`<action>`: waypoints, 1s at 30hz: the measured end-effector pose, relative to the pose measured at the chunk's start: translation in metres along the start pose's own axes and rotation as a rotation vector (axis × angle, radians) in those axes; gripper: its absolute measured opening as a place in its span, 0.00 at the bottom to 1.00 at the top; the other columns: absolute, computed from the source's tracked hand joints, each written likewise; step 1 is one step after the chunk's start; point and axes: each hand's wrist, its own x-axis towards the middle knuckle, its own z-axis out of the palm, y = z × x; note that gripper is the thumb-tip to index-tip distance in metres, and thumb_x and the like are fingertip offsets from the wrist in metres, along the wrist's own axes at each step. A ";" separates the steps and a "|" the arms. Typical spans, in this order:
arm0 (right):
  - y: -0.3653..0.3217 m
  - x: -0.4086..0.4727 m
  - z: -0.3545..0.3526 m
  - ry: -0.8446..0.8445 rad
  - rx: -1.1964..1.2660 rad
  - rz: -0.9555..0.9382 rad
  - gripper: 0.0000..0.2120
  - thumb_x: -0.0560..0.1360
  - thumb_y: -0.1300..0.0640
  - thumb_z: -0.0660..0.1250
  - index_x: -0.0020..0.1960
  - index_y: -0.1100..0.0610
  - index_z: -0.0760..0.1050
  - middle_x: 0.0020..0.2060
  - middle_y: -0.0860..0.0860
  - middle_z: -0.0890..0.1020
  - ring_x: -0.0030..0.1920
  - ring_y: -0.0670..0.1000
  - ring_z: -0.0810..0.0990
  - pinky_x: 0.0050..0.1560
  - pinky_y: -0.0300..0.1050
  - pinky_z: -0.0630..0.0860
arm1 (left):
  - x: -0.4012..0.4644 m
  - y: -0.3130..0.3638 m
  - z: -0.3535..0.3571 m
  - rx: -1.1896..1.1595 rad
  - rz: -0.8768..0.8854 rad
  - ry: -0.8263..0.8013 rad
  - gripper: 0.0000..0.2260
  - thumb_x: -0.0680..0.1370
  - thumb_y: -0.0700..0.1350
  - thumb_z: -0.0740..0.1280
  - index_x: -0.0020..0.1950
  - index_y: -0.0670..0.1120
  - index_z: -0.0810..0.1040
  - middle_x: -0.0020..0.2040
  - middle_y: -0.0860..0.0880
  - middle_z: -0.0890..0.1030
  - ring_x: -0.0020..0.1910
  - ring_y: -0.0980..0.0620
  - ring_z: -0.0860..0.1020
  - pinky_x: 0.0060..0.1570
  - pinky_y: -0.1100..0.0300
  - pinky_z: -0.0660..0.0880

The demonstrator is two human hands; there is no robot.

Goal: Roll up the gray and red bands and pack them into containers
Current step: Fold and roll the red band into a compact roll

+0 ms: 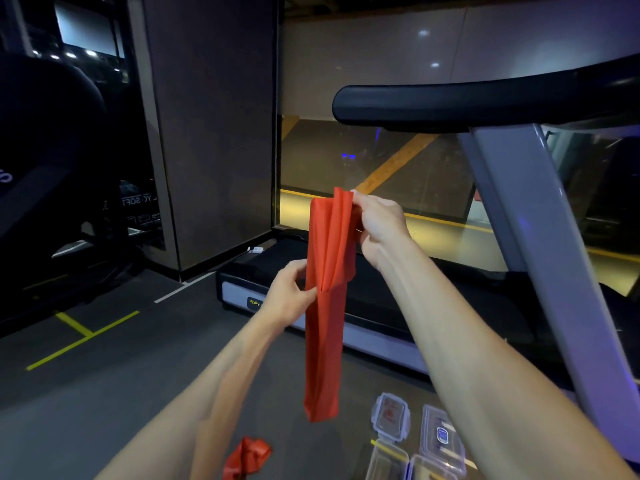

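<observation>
While it hangs folded, red band (323,327), creased

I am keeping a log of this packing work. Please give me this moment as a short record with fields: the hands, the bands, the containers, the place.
left hand: left hand pinches the held red band at its middle
right hand: right hand grips the band's top end
held red band: hangs down, folded lengthwise, not rolled
second red band: second red band lies crumpled on the floor
containers: clear containers on the floor, beside the treadmill
gray band: not in view
</observation>
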 end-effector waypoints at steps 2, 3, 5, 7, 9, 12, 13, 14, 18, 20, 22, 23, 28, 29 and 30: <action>0.001 -0.003 0.002 -0.020 -0.003 0.008 0.07 0.79 0.61 0.72 0.55 0.63 0.83 0.36 0.51 0.83 0.35 0.48 0.81 0.38 0.43 0.79 | 0.002 0.005 -0.004 -0.111 -0.045 -0.076 0.08 0.78 0.37 0.74 0.53 0.49 0.85 0.49 0.47 0.87 0.49 0.49 0.86 0.50 0.51 0.83; 0.002 -0.003 0.003 -0.028 0.000 0.010 0.07 0.79 0.61 0.72 0.55 0.63 0.83 0.36 0.51 0.83 0.35 0.48 0.81 0.37 0.43 0.78 | 0.001 0.005 -0.004 -0.156 -0.065 -0.098 0.07 0.78 0.36 0.72 0.51 0.48 0.86 0.46 0.47 0.87 0.45 0.48 0.86 0.46 0.52 0.83; 0.003 -0.005 0.004 -0.042 0.002 0.013 0.07 0.80 0.61 0.71 0.56 0.63 0.82 0.38 0.52 0.83 0.37 0.48 0.82 0.38 0.43 0.78 | -0.001 0.006 -0.004 -0.207 -0.090 -0.128 0.08 0.78 0.34 0.71 0.47 0.46 0.86 0.41 0.46 0.87 0.39 0.50 0.86 0.37 0.57 0.81; 0.004 -0.005 0.006 -0.049 0.009 0.015 0.10 0.80 0.61 0.71 0.58 0.65 0.81 0.40 0.53 0.83 0.37 0.48 0.81 0.39 0.44 0.79 | -0.005 0.009 -0.005 -0.256 -0.110 -0.180 0.08 0.79 0.33 0.70 0.47 0.44 0.86 0.41 0.45 0.87 0.37 0.51 0.85 0.35 0.60 0.79; 0.006 -0.006 0.008 -0.055 0.004 0.018 0.12 0.79 0.60 0.72 0.59 0.66 0.81 0.42 0.54 0.83 0.38 0.49 0.81 0.41 0.45 0.79 | -0.007 0.012 -0.005 -0.304 -0.119 -0.273 0.07 0.79 0.34 0.69 0.54 0.40 0.85 0.48 0.42 0.87 0.43 0.48 0.86 0.38 0.60 0.80; 0.008 -0.006 0.009 -0.057 -0.011 0.025 0.12 0.79 0.59 0.72 0.59 0.66 0.81 0.42 0.55 0.84 0.38 0.50 0.82 0.39 0.43 0.80 | -0.009 0.015 -0.003 -0.337 -0.125 -0.329 0.10 0.80 0.35 0.68 0.61 0.37 0.82 0.55 0.38 0.85 0.53 0.43 0.85 0.44 0.56 0.81; 0.009 -0.006 0.009 -0.060 -0.012 0.028 0.12 0.79 0.59 0.72 0.59 0.66 0.81 0.41 0.54 0.84 0.38 0.49 0.82 0.38 0.43 0.80 | -0.008 0.014 -0.002 -0.341 -0.122 -0.311 0.09 0.80 0.35 0.69 0.60 0.37 0.82 0.55 0.37 0.85 0.53 0.42 0.84 0.45 0.54 0.82; 0.009 -0.006 0.009 -0.062 -0.011 0.030 0.12 0.80 0.59 0.72 0.58 0.66 0.81 0.40 0.54 0.84 0.36 0.48 0.82 0.36 0.42 0.79 | -0.008 0.014 -0.001 -0.341 -0.116 -0.287 0.09 0.80 0.36 0.70 0.59 0.37 0.83 0.54 0.37 0.85 0.52 0.42 0.84 0.47 0.51 0.82; 0.009 -0.005 0.006 -0.056 -0.006 0.030 0.10 0.80 0.59 0.71 0.58 0.64 0.82 0.41 0.53 0.85 0.37 0.48 0.83 0.39 0.44 0.80 | -0.006 0.008 0.000 -0.275 -0.124 -0.217 0.06 0.79 0.38 0.72 0.54 0.40 0.86 0.51 0.40 0.87 0.50 0.42 0.85 0.48 0.49 0.82; 0.010 -0.004 0.005 -0.053 -0.006 0.034 0.10 0.80 0.59 0.72 0.58 0.64 0.82 0.41 0.53 0.85 0.36 0.47 0.83 0.38 0.43 0.80 | -0.007 0.004 0.002 -0.252 -0.125 -0.189 0.05 0.78 0.37 0.73 0.53 0.40 0.86 0.50 0.41 0.87 0.49 0.42 0.86 0.47 0.49 0.83; 0.011 -0.004 0.004 -0.049 -0.021 0.037 0.10 0.79 0.59 0.72 0.58 0.63 0.83 0.39 0.52 0.84 0.34 0.46 0.82 0.36 0.42 0.80 | -0.008 0.003 0.003 -0.225 -0.124 -0.151 0.05 0.77 0.36 0.74 0.52 0.40 0.87 0.48 0.41 0.87 0.47 0.42 0.86 0.46 0.49 0.83; 0.012 -0.004 0.003 -0.047 -0.020 0.038 0.10 0.80 0.59 0.72 0.58 0.64 0.83 0.38 0.52 0.84 0.33 0.46 0.82 0.35 0.41 0.80 | -0.008 0.002 0.004 -0.216 -0.125 -0.133 0.05 0.76 0.36 0.75 0.52 0.39 0.87 0.48 0.41 0.87 0.47 0.42 0.86 0.46 0.48 0.84; 0.015 -0.003 0.002 -0.037 -0.028 0.042 0.09 0.80 0.58 0.72 0.56 0.63 0.83 0.39 0.52 0.85 0.34 0.47 0.83 0.34 0.42 0.79 | -0.010 0.004 0.005 -0.246 -0.152 -0.176 0.06 0.77 0.37 0.74 0.54 0.41 0.86 0.50 0.41 0.87 0.49 0.41 0.86 0.49 0.46 0.84; 0.015 -0.002 0.003 -0.038 -0.028 0.043 0.09 0.79 0.59 0.72 0.56 0.63 0.83 0.38 0.52 0.85 0.33 0.47 0.83 0.34 0.42 0.79 | -0.010 0.004 0.006 -0.251 -0.150 -0.185 0.06 0.78 0.37 0.73 0.54 0.42 0.86 0.50 0.41 0.87 0.50 0.41 0.86 0.49 0.47 0.84; 0.015 -0.002 0.003 -0.039 -0.031 0.043 0.08 0.79 0.59 0.72 0.55 0.63 0.83 0.37 0.52 0.84 0.32 0.46 0.82 0.33 0.41 0.79 | -0.011 0.005 0.006 -0.258 -0.147 -0.187 0.06 0.78 0.37 0.73 0.54 0.42 0.86 0.50 0.41 0.87 0.49 0.42 0.86 0.49 0.48 0.84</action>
